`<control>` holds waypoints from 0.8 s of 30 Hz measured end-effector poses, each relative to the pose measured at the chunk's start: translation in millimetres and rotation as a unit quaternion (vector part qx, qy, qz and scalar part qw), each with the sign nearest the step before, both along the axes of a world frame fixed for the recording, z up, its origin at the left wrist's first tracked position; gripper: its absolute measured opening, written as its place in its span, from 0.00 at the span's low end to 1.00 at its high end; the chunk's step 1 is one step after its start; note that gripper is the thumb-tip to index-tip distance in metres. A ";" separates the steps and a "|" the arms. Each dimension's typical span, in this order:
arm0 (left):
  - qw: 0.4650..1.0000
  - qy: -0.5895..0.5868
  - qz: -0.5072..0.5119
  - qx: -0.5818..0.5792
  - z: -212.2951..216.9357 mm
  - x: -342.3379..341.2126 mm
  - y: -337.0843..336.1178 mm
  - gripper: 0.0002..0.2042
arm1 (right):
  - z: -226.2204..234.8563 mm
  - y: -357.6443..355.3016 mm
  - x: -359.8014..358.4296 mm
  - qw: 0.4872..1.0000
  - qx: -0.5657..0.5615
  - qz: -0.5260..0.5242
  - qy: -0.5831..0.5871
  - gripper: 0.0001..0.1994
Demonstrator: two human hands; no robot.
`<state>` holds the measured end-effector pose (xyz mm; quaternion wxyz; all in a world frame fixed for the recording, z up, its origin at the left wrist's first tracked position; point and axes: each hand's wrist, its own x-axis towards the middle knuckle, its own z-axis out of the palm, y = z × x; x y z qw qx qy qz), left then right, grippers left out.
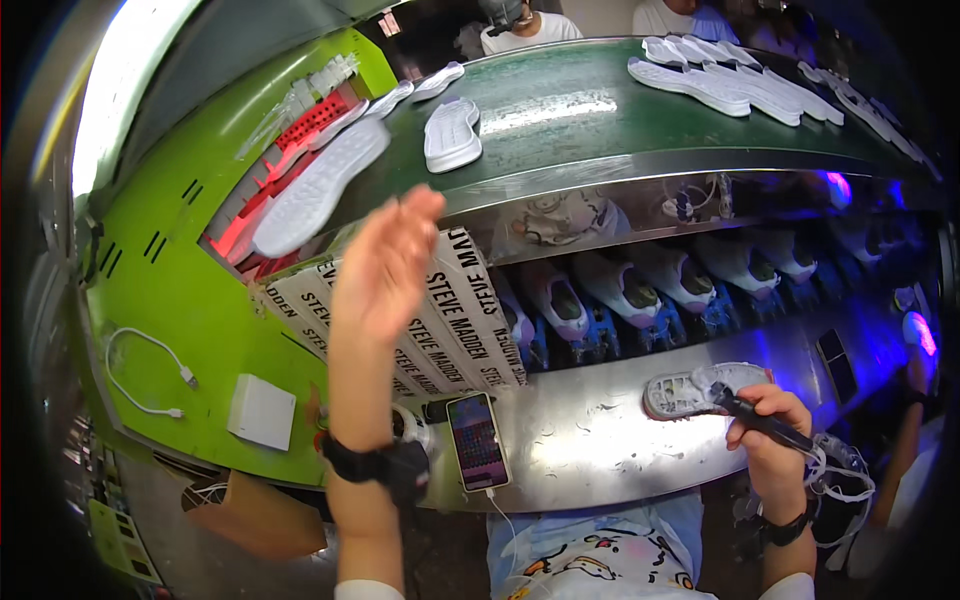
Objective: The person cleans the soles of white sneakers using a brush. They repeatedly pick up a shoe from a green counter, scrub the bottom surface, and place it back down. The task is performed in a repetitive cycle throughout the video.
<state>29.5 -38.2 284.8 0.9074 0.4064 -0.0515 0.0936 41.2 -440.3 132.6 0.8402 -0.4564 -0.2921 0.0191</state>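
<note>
- What does the work sit on?
- A metal surface (570, 455), with a dark green belt (550, 130) beyond its back edge.
- Where's the grey sole (668, 396)?
- Right of the surface's middle, nearer the back edge. It lies flat, grid side up, probably so the black-handled tool (741, 409) can reach its hollows.
- Who holds that?
- The right hand (772, 428), fingers wrapped round the handle, likely to steer the tip. I can't tell whether the tip touches.
- The left hand (388, 268)?
- Raised before a printed box (470, 335), fingers extended, nothing visible in them.
- And the counts?
- One grey sole, one tool, one phone (480, 442) by the front left corner, face up, presumably for easy viewing. At least six shoes (570, 326) stand in a row, perhaps to keep them apart. The belt's white soles (690, 85) overlap too much to count.
</note>
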 end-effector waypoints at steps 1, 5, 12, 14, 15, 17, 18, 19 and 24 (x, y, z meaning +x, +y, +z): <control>0.982 -0.025 0.096 0.164 13.5 13.6 6.7 0.19 | -4.2 -0.3 -1.5 1.000 -0.003 -0.003 0.029 0.14; 0.422 0.236 0.454 0.749 59.4 120.7 36.8 0.30 | -8.5 4.8 -12.7 0.994 -0.006 -0.004 0.107 0.14; 0.502 0.335 0.391 0.695 46.5 206.9 31.8 0.33 | -23.7 -13.3 -14.6 0.978 0.003 -0.098 0.185 0.14; 0.487 0.311 0.401 0.711 46.2 206.5 52.2 0.23 | -23.3 -14.9 -15.0 0.974 0.012 -0.101 0.202 0.15; 0.469 0.276 0.384 0.745 51.2 196.3 83.2 0.15 | -23.1 -13.7 -15.5 0.975 0.016 -0.086 0.204 0.15; 0.491 0.293 0.338 0.748 64.2 162.0 39.9 0.13 | -25.3 -19.8 -14.9 0.972 0.020 -0.098 0.211 0.15; 0.577 0.226 0.367 0.694 63.6 136.5 59.0 0.13 | -25.5 -16.3 -15.2 0.973 0.027 -0.073 0.218 0.15; 0.659 0.149 0.383 0.630 60.8 116.5 66.6 0.13 | -26.0 -13.5 -14.9 0.972 0.031 -0.059 0.225 0.15; 0.861 -0.027 0.347 0.370 17.8 7.0 -14.5 0.18 | -27.3 -12.1 -13.9 0.971 0.038 -0.052 0.232 0.14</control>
